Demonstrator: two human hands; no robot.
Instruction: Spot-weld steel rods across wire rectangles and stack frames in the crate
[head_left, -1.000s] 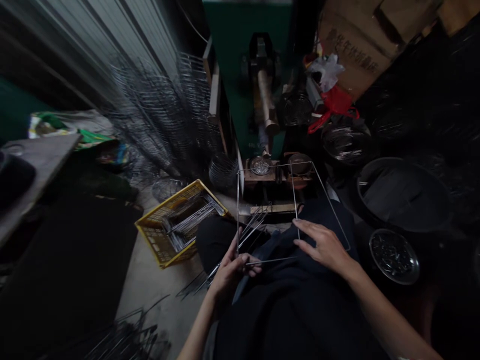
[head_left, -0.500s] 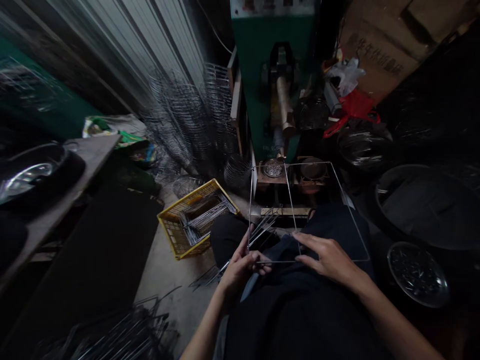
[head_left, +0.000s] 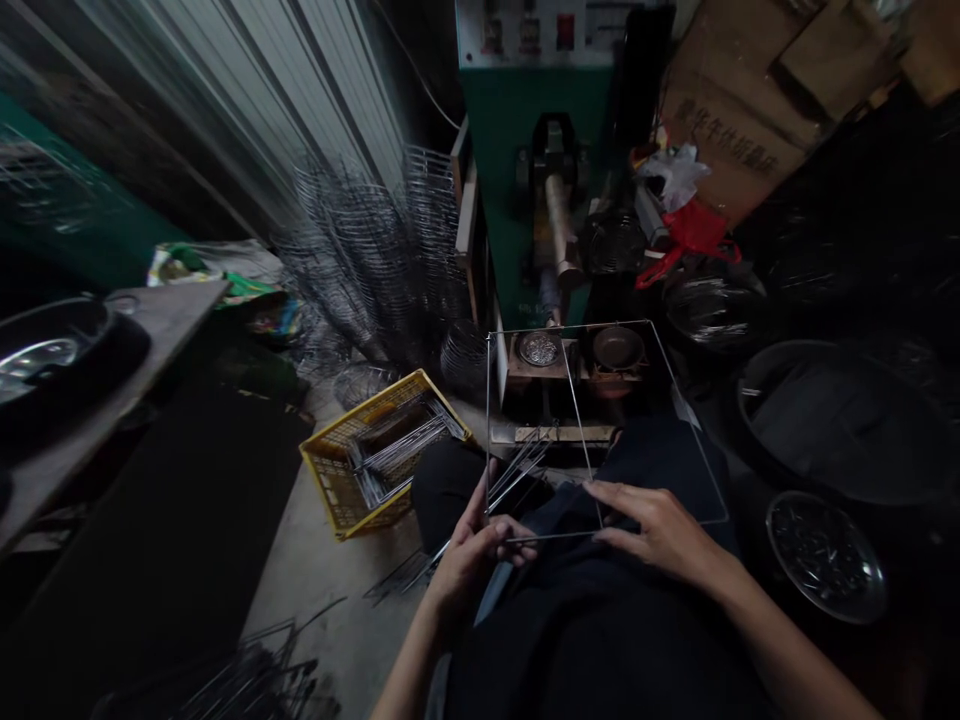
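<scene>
A thin rectangular wire frame (head_left: pixel 577 408) with a cross rod down its middle is held over my lap. My left hand (head_left: pixel 478 540) grips its near left corner, the index finger lying along the side wire. My right hand (head_left: pixel 649 520) pinches the near end of the middle rod between thumb and fingers. The frame's far edge reaches the green machine (head_left: pixel 495 210), close below its metal electrode arm (head_left: pixel 559 225). Loose metal rods (head_left: pixel 517 475) lie across my lap by the left hand.
A yellow crate (head_left: pixel 319 490) with wire pieces stands at my left. A small dish (head_left: pixel 540 348) of metal bits and a brown round dish (head_left: pixel 619 347) sit at the machine's base. Stacked wire racks (head_left: pixel 352 250) stand behind. A bowl of small parts (head_left: pixel 825 555) is at right.
The camera view has tilted up and shifted slightly right, so the scene sits lower and farther left. Both hands keep their hold on the wire frame, whose far edge stays by the machine.
</scene>
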